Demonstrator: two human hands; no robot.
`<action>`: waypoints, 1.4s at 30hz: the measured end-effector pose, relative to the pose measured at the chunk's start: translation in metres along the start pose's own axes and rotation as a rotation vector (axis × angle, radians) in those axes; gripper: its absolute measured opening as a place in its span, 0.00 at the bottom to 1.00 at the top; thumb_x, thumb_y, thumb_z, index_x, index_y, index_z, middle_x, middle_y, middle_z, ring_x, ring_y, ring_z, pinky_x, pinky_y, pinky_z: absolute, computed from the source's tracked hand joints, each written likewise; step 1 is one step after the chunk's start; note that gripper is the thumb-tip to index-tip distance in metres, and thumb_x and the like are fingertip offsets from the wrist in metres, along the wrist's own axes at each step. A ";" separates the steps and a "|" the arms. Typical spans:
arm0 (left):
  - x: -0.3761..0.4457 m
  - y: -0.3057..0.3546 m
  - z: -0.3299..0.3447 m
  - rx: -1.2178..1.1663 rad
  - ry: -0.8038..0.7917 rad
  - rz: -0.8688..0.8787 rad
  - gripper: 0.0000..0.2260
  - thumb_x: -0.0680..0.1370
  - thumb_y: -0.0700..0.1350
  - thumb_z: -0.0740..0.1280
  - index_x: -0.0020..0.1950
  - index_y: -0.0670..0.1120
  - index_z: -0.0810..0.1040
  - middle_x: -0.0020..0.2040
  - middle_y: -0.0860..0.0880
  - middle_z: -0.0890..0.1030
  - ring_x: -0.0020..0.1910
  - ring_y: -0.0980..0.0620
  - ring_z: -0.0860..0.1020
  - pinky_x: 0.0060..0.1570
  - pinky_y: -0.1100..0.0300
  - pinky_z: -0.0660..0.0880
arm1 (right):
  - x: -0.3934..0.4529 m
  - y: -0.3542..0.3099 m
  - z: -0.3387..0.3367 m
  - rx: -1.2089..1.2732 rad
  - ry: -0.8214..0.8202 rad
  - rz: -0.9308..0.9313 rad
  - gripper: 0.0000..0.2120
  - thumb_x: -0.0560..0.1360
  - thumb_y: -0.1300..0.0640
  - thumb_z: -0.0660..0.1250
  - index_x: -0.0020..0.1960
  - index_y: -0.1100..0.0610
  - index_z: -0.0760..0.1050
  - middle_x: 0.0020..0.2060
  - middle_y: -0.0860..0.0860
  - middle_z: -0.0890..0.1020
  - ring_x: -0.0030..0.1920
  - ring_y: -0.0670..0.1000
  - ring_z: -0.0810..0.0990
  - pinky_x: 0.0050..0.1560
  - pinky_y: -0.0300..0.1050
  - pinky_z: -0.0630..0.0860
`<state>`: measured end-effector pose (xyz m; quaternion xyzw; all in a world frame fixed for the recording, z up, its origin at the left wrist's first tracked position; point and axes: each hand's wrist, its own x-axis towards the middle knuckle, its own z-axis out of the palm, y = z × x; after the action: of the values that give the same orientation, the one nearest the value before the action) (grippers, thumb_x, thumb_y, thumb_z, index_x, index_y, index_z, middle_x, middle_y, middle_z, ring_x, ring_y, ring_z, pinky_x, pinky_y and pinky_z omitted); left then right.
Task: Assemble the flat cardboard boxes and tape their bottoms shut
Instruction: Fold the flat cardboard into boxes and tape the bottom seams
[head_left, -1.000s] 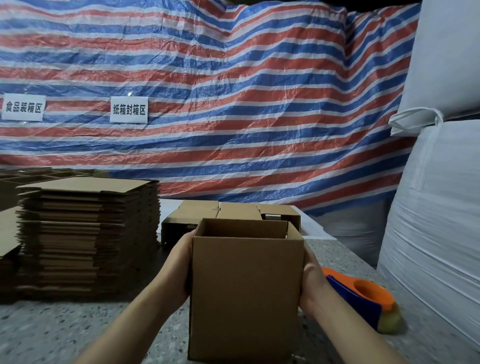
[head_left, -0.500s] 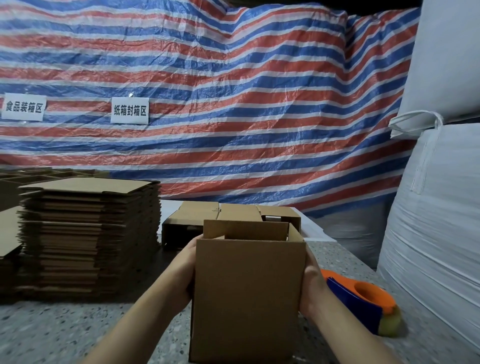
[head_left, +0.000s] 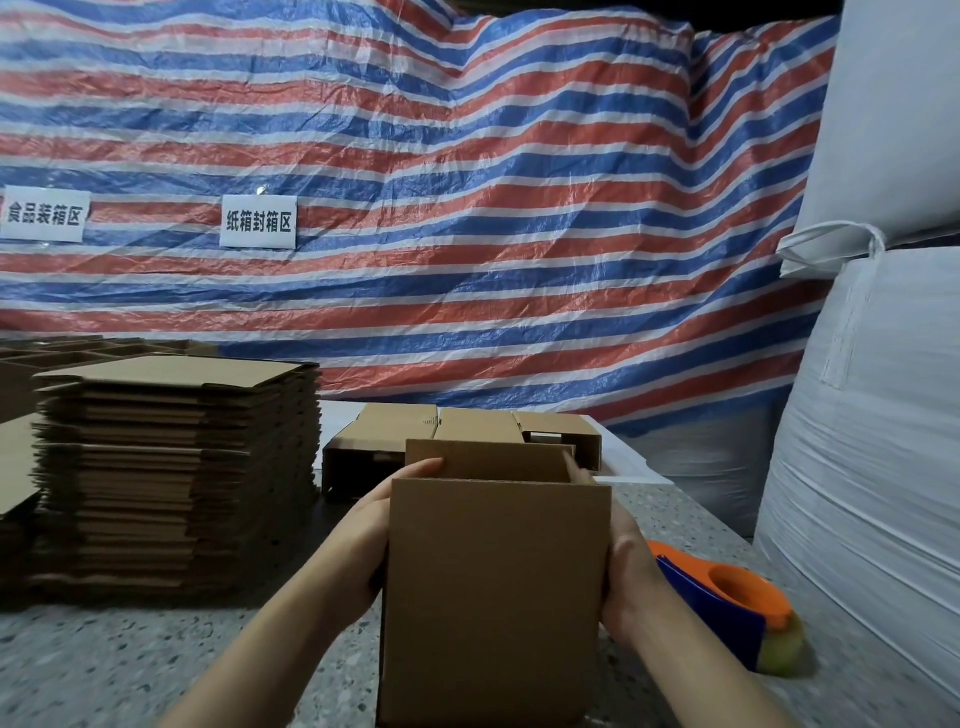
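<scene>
A brown cardboard box (head_left: 493, 587) stands upright on the speckled table (head_left: 130, 670) in front of me, its upper end open with flaps raised. My left hand (head_left: 376, 525) holds the box's left side, fingers reaching over the top left rim. My right hand (head_left: 626, 566) holds the right side, a fingertip showing at the top right flap. An orange and blue tape dispenser (head_left: 727, 605) lies on the table right of the box. A tall stack of flat cardboard boxes (head_left: 176, 478) stands at the left.
Another cardboard box (head_left: 395, 441) lies just behind the held one. Big white sacks (head_left: 872, 441) crowd the right side. A striped tarp (head_left: 415, 182) with two white signs hangs behind the table. More flat cardboard sits at the far left edge.
Both hands have slid up the box sides, with fingers now reaching the top flaps. The far flap stands higher than before. The box itself stays in place.
</scene>
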<state>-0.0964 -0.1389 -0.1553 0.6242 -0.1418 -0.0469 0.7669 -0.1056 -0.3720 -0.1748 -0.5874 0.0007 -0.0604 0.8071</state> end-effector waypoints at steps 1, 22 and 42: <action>0.000 0.000 0.000 0.012 -0.007 -0.002 0.12 0.80 0.44 0.66 0.60 0.58 0.78 0.44 0.42 0.85 0.34 0.50 0.82 0.29 0.60 0.78 | 0.002 0.000 -0.001 -0.026 0.007 0.031 0.27 0.80 0.41 0.59 0.32 0.52 0.86 0.34 0.54 0.86 0.34 0.53 0.86 0.32 0.43 0.80; 0.004 -0.017 -0.033 0.185 -0.239 0.195 0.43 0.66 0.79 0.57 0.68 0.49 0.75 0.64 0.46 0.80 0.65 0.47 0.77 0.66 0.45 0.70 | -0.002 -0.009 -0.005 -0.161 -0.010 -0.164 0.15 0.78 0.45 0.65 0.55 0.55 0.79 0.45 0.58 0.86 0.42 0.55 0.86 0.39 0.50 0.82; 0.009 -0.015 -0.023 0.216 0.076 0.235 0.10 0.80 0.42 0.66 0.57 0.57 0.76 0.59 0.52 0.78 0.57 0.52 0.78 0.52 0.58 0.74 | -0.001 -0.018 -0.017 -0.393 -0.149 -0.214 0.21 0.80 0.58 0.67 0.70 0.48 0.65 0.66 0.47 0.73 0.63 0.51 0.76 0.61 0.50 0.77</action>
<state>-0.0795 -0.1233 -0.1727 0.6833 -0.1889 0.0823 0.7005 -0.1099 -0.3937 -0.1632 -0.7329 -0.1095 -0.1009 0.6638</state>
